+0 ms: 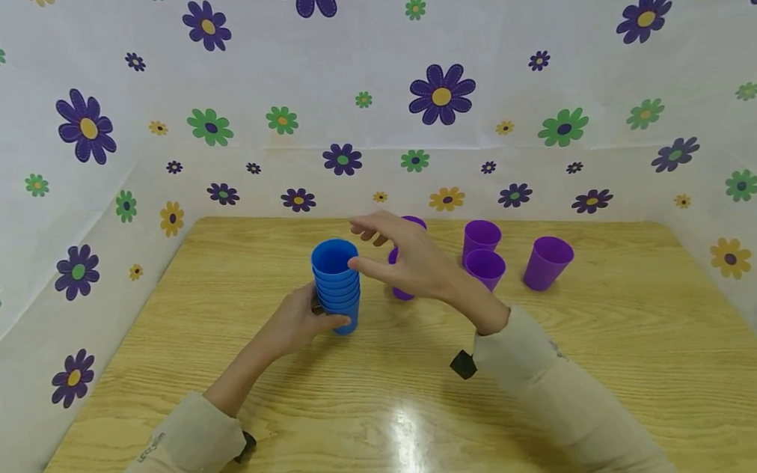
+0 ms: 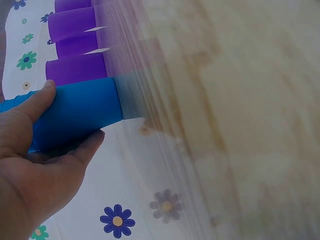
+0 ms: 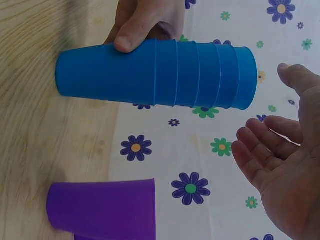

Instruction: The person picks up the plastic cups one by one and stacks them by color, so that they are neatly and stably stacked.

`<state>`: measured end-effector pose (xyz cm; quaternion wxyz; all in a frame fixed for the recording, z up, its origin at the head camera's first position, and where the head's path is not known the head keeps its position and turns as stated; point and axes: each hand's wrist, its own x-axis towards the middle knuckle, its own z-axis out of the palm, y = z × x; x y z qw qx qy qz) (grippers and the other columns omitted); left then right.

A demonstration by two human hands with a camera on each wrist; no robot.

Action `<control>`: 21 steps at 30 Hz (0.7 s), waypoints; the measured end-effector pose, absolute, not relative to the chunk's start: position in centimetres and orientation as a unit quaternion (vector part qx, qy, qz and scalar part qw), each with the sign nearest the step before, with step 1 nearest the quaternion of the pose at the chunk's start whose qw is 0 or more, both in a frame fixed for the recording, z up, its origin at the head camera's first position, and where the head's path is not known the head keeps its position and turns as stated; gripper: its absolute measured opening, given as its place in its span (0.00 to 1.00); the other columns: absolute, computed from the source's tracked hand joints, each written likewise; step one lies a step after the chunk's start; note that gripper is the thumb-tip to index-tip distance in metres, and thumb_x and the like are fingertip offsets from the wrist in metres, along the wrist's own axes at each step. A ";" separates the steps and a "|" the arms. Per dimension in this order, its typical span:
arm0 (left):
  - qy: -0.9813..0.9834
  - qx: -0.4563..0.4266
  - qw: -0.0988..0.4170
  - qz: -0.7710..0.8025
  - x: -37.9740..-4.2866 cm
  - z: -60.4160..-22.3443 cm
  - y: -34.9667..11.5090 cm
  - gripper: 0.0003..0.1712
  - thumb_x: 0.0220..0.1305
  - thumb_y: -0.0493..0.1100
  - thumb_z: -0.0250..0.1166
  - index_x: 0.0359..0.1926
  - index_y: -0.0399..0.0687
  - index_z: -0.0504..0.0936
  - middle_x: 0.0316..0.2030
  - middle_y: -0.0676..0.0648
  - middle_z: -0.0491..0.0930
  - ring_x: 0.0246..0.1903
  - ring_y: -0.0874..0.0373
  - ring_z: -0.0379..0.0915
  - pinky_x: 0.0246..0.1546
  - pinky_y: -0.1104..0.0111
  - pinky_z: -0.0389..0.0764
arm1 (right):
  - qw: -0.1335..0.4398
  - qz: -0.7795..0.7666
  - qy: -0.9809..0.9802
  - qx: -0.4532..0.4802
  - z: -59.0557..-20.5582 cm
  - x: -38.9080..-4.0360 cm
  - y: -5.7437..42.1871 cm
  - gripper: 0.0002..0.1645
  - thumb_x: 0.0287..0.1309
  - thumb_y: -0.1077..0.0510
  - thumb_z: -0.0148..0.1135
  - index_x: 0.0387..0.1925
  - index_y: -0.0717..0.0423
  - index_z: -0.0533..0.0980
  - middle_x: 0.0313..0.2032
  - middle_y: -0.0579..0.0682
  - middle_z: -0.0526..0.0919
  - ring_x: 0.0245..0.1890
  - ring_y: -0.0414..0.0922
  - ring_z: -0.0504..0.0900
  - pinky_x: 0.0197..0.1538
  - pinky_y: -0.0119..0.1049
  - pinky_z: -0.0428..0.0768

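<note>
A stack of nested blue cups [image 1: 338,289] stands upright on the wooden table, its rims fanned in close rings near the top. My left hand [image 1: 301,320] grips the lowest cup, thumb on the near side and fingers around the far side; the left wrist view shows the blue cup [image 2: 82,112] between thumb and fingers. Beside the stack's top rim is my right hand [image 1: 414,259], fingers spread and holding nothing. In the right wrist view a gap shows between that right hand [image 3: 285,165] and the rims. Part of a purple cup [image 1: 402,291] is hidden behind it.
Right of the hands stand more purple cups: a back one [image 1: 481,235], one in front of it [image 1: 485,266], and one farther right [image 1: 548,262]. The wooden table [image 1: 342,435] meets a flower-patterned cloth [image 1: 363,65] at the back and sides.
</note>
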<state>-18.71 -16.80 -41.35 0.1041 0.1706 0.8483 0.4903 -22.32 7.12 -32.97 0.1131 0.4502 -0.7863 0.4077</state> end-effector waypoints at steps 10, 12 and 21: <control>0.848 0.149 0.106 0.497 -18.8 -41.5 -16.6 0.39 0.68 0.38 0.71 0.72 0.31 0.62 0.67 0.31 0.72 0.66 0.34 0.70 0.66 0.42 0.72 | 0.095 0.416 -0.804 0.413 -34.0 -22.3 10.1 0.33 0.64 0.60 0.71 0.68 0.63 0.73 0.55 0.57 0.82 0.53 0.52 0.81 0.57 0.49 0.82; 0.850 0.146 0.106 0.495 -18.8 -41.4 -16.5 0.39 0.69 0.38 0.71 0.72 0.31 0.62 0.67 0.31 0.72 0.66 0.34 0.70 0.66 0.43 0.72 | 0.099 0.412 -0.809 0.407 -34.1 -22.2 11.0 0.32 0.64 0.60 0.72 0.67 0.64 0.74 0.55 0.57 0.83 0.52 0.55 0.82 0.56 0.50 0.82; 0.851 0.142 0.103 0.495 -18.6 -41.3 -16.3 0.38 0.70 0.37 0.69 0.73 0.30 0.61 0.67 0.30 0.71 0.66 0.33 0.69 0.66 0.42 0.72 | 0.130 0.390 -0.827 0.383 -34.9 -21.8 15.1 0.32 0.60 0.64 0.74 0.64 0.65 0.76 0.55 0.60 0.84 0.52 0.55 0.84 0.52 0.48 0.84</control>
